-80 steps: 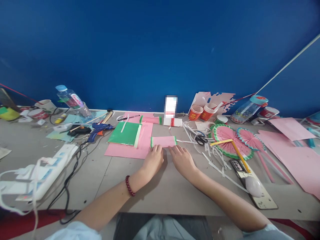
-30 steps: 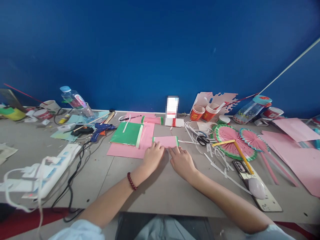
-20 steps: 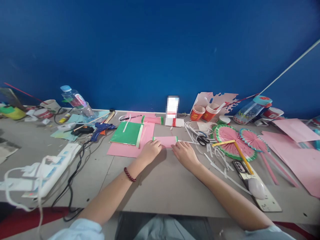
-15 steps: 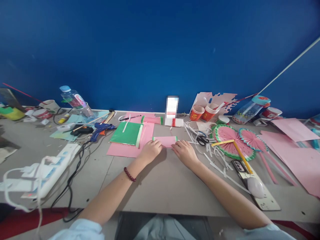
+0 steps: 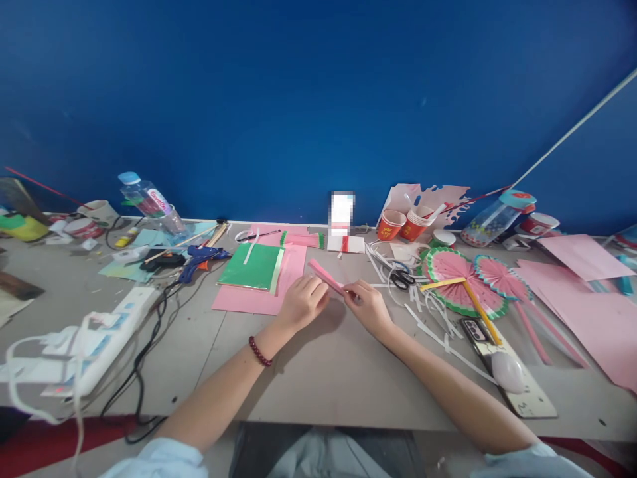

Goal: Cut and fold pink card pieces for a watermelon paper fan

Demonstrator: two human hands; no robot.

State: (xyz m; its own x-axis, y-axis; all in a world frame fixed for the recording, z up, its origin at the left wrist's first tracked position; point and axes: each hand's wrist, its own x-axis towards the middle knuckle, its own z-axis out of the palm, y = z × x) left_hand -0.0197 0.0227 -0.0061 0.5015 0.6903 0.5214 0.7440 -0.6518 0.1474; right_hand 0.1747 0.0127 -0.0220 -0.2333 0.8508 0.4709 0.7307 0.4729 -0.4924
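A folded pink paper strip [image 5: 326, 276] is lifted edge-on off the grey table [image 5: 308, 372], slanting up toward the back left. My left hand [image 5: 301, 302], with a red bead bracelet on its wrist, is closed round the strip's near part. My right hand [image 5: 367, 305] pinches the strip's right end with its fingertips. Just left of my hands lies a flat pink sheet [image 5: 259, 295] with a green pad [image 5: 251, 265] on top.
Scissors [image 5: 401, 279] and white paper strips lie to the right, then two watermelon paper fans [image 5: 460, 275], a phone [image 5: 507, 375] and large pink sheets [image 5: 587, 305]. A blue glue gun [image 5: 202, 255], power strip [image 5: 89, 342], cables and bottle [image 5: 146, 199] stand left. Paper cups [image 5: 403, 226] sit at the back.
The pink paper lay flat under my fingertips while I pressed folds into it. Now it is narrower and both hands have raised it off the table, tilted on edge.
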